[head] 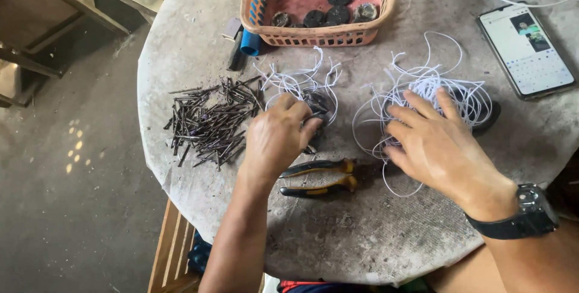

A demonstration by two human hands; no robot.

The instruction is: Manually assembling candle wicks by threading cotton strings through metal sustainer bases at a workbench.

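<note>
Left hand (277, 139) pinches dark piece from string pile (301, 85) | right hand (437, 145) spread flat, pinning strings (440, 91), gripping nothing | nails (208, 121), pliers (319, 177) close by

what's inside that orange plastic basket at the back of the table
The orange basket holds several dark round discs on its pinkish floor. Its near wall hides whatever lies against it.
</note>
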